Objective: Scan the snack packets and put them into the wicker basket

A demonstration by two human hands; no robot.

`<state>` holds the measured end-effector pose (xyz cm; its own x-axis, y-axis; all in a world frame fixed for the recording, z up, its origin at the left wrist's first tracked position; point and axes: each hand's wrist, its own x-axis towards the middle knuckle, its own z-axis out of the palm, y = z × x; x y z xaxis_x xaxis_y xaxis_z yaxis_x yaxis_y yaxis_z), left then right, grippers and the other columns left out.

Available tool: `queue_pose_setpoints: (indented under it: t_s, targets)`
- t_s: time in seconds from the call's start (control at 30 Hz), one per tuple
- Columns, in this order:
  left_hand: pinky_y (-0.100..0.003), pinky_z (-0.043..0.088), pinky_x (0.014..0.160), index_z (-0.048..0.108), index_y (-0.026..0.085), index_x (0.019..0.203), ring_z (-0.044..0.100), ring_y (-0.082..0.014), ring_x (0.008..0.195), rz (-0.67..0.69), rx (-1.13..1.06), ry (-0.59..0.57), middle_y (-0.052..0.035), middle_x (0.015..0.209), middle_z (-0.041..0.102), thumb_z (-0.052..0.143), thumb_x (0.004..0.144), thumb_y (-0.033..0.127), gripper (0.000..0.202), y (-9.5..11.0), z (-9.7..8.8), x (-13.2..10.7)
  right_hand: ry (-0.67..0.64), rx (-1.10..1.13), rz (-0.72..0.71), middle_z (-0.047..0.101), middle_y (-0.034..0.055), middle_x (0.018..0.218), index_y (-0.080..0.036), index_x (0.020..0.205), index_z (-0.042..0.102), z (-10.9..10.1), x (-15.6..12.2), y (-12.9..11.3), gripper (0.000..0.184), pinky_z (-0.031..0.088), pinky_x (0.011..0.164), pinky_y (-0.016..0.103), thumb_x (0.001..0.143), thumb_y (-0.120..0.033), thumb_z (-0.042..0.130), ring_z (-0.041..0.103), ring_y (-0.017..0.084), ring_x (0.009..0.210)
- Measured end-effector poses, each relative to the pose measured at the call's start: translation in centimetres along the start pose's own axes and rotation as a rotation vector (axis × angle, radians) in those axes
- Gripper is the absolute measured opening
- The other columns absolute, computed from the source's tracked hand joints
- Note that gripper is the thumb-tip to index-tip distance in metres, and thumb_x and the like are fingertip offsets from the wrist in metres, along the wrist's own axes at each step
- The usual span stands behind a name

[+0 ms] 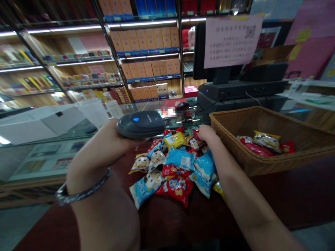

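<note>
My left hand (115, 136) is wrapped around a dark barcode scanner (141, 123) with a blue light, held above the left of the pile. Beneath it, a heap of small snack packets lies on the dark red counter (167, 226). Among them are a yellow packet (176, 140), a blue packet (180, 158) with a barcode label facing up, and a red packet (178, 188) in front. At the far right of the heap, my right hand (208, 133) is closed on a red snack packet (195, 134); its fingertips are partly hidden.
A wicker basket (235, 164) with several snack packets stands to the right. Behind it is a monitor (200, 52) bearing a paper notice (231, 42). A glass display case (39, 157) and white box (31, 122) are on the left. Stocked shelves line the back.
</note>
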<state>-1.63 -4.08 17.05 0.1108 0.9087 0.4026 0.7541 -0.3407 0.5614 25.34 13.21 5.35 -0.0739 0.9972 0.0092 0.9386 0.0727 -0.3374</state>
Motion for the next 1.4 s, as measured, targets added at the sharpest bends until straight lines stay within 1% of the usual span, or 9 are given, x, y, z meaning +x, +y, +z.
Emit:
queue_pose_setpoints:
  t_s: [0.13, 0.37, 0.77, 0.9, 1.03, 1.13, 1.23, 1.3, 1.4]
  targets:
    - [-0.040, 0.056, 0.087, 0.078, 0.020, 0.099, 0.070, -0.0251, 0.089, 0.018, -0.020, -0.019, -0.0054, 0.099, 0.080, 0.077, 0.065, 0.034, 0.037, -0.5, -0.1, 0.1, 0.106, 0.250, -0.200, 0.074, 0.0104, 0.096, -0.015, 0.100, 0.073, -2.3, -0.4, 0.0, 0.034, 0.046, 0.070, 0.024, 0.093, -0.035, 0.046, 0.067, 0.018, 0.084]
    - [-0.035, 0.057, 0.080, 0.079, 0.019, 0.091, 0.068, -0.0213, 0.080, 0.029, -0.017, -0.141, -0.0032, 0.089, 0.080, 0.075, 0.064, 0.031, 0.030, -0.3, 0.0, 0.4, 0.192, 0.807, -0.383, 0.070, 0.0048, 0.087, -0.017, 0.102, 0.067, -5.2, -3.4, -0.9, 0.029, 0.043, 0.066, 0.026, 0.091, -0.035, 0.048, 0.060, 0.016, 0.073]
    - [-0.038, 0.055, 0.084, 0.077, 0.019, 0.103, 0.066, -0.0220, 0.083, 0.018, 0.006, -0.066, -0.0046, 0.096, 0.079, 0.076, 0.067, 0.032, 0.038, -1.2, -0.3, 0.1, 0.255, 0.666, -0.437, 0.067, 0.0034, 0.080, -0.018, 0.089, 0.065, -7.5, -5.9, -0.2, 0.028, 0.040, 0.062, 0.026, 0.094, -0.038, 0.046, 0.058, 0.016, 0.070]
    - [-0.037, 0.055, 0.088, 0.076, 0.018, 0.104, 0.067, -0.0203, 0.085, 0.051, -0.023, -0.037, -0.0040, 0.099, 0.079, 0.075, 0.068, 0.032, 0.038, -1.0, -0.3, 0.2, 0.488, 0.390, -0.224, 0.067, 0.0090, 0.081, -0.015, 0.087, 0.067, -9.6, -8.9, 0.6, 0.027, 0.045, 0.070, 0.032, 0.093, -0.029, 0.044, 0.061, 0.020, 0.075]
    - [-0.038, 0.055, 0.088, 0.076, 0.017, 0.105, 0.067, -0.0213, 0.087, 0.034, 0.003, -0.023, -0.0053, 0.100, 0.079, 0.076, 0.066, 0.033, 0.042, -0.7, -0.3, 0.2, 0.809, 0.113, 0.129, 0.064, 0.0255, 0.116, -0.005, 0.125, 0.061, -11.5, -11.8, 1.9, 0.043, 0.046, 0.088, 0.046, 0.088, -0.018, 0.043, 0.061, 0.035, 0.108]
    - [-0.039, 0.056, 0.088, 0.076, 0.017, 0.103, 0.068, -0.0237, 0.090, 0.021, 0.013, -0.015, -0.0067, 0.101, 0.080, 0.075, 0.066, 0.034, 0.041, -0.7, -0.3, 0.1, 0.895, 0.095, 0.056, 0.050, 0.0294, 0.139, 0.000, 0.146, 0.042, -11.1, -11.6, 1.8, 0.064, 0.043, 0.100, 0.051, 0.085, -0.017, 0.050, 0.049, 0.040, 0.129]
    - [-0.038, 0.055, 0.088, 0.076, 0.018, 0.103, 0.069, -0.0235, 0.091, 0.028, 0.014, -0.008, -0.0064, 0.103, 0.080, 0.076, 0.067, 0.034, 0.040, -0.7, -0.2, 0.1, 0.645, 0.154, -0.217, 0.060, 0.0192, 0.132, -0.009, 0.136, 0.057, -9.2, -9.7, 0.0, 0.052, 0.045, 0.102, 0.044, 0.086, -0.021, 0.054, 0.058, 0.031, 0.121]
    - [-0.038, 0.055, 0.088, 0.077, 0.018, 0.102, 0.069, -0.0223, 0.088, 0.033, 0.005, -0.009, -0.0058, 0.102, 0.080, 0.076, 0.067, 0.034, 0.039, -0.6, -0.1, 0.1, 0.286, 0.168, -0.397, 0.068, 0.0136, 0.121, -0.015, 0.123, 0.068, -7.1, -7.9, -1.8, 0.041, 0.050, 0.096, 0.037, 0.086, -0.030, 0.059, 0.065, 0.025, 0.108]
    - [-0.036, 0.056, 0.086, 0.077, 0.018, 0.099, 0.068, -0.0202, 0.082, 0.044, -0.007, -0.033, -0.0046, 0.097, 0.080, 0.075, 0.066, 0.034, 0.037, -0.4, -0.2, 0.1, -0.226, 0.003, -0.473, 0.070, 0.0141, 0.115, -0.015, 0.115, 0.071, -3.4, -5.3, -4.1, 0.056, 0.053, 0.084, 0.036, 0.070, -0.048, 0.077, 0.068, 0.028, 0.099]
